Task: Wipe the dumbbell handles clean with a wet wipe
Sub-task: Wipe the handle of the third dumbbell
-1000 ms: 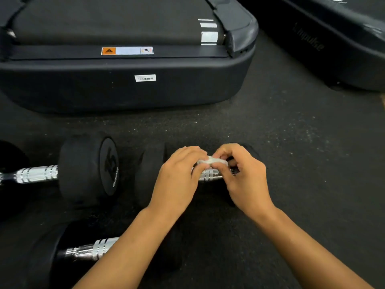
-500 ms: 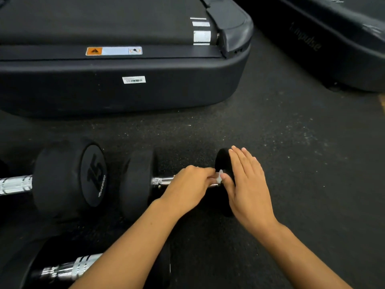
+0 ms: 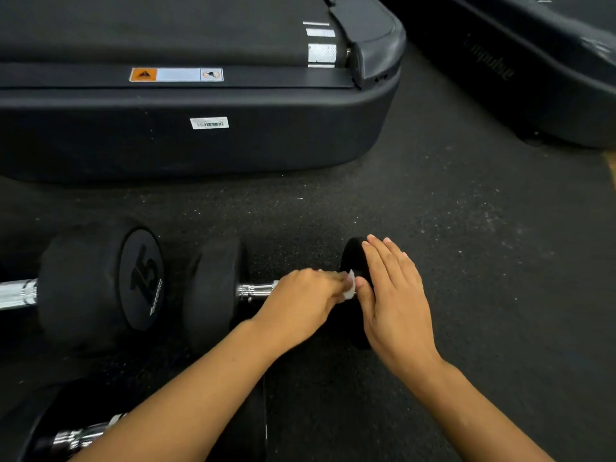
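Nearest us, a second dumbbell (image 3: 76,438) lies in front of the dumbbell (image 3: 216,295). Our left hand (image 3: 300,305) grips the wipe (image 3: 349,289) around the dumbbell's handle (image 3: 256,291), at its right end. Our right hand (image 3: 396,301) lies flat, fingers straight, against its right head (image 3: 353,258). A third dumbbell (image 3: 100,278) lies to its left. A treadmill (image 3: 233,138) stands beyond it.

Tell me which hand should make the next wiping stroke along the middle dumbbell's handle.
Left. The left hand already holds the wet wipe on the chrome handle; the right hand lies flat against the right weight head, probably steadying it.
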Tool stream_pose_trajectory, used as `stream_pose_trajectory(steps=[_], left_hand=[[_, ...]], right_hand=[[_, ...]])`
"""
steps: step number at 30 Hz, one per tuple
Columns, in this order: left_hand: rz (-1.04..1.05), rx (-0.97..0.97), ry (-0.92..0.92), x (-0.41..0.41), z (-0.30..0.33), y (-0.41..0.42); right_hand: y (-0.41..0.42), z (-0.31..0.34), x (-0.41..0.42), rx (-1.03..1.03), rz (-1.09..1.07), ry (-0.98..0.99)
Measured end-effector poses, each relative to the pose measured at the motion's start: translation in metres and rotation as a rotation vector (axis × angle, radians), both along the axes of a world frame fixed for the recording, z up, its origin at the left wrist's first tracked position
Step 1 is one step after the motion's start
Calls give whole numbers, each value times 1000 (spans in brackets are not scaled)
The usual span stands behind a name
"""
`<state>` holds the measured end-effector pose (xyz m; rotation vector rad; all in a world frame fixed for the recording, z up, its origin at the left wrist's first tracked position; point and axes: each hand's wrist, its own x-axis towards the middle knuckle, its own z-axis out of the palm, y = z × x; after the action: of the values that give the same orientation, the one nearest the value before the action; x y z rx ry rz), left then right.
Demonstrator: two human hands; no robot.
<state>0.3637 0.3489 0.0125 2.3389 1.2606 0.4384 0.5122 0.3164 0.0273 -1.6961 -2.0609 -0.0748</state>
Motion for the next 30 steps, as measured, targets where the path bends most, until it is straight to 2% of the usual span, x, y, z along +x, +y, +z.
stream_pose_trajectory(steps=[2, 3, 6, 9, 11, 16, 20, 26, 30], left_hand=[[-30, 5, -46, -4, -3, -3], [-6, -21, -9, -2, 1, 2], [106, -257, 116, 12, 17, 27], [124, -387, 109, 17, 24, 41], [115, -329, 91, 13, 21, 32], [7, 150, -53, 4, -6, -5], [-115, 467, -32, -16, -16, -10], [-121, 451, 20, -1, -17, -9], [16, 268, 17, 10, -12, -6]], right_hand=[[0, 0, 0, 2, -5, -3], [0, 0, 0, 2, -10, -5], [0, -1, 0, -7, -18, -2], [1, -2, 0, -8, -12, 14], [0, -2, 0, -3, -8, 11], [0, -2, 0, -3, -5, 17], [-1, -3, 3, -20, 13, 31], [0, -4, 2, -1, 4, 56], [1, -3, 1, 2, 0, 63]])
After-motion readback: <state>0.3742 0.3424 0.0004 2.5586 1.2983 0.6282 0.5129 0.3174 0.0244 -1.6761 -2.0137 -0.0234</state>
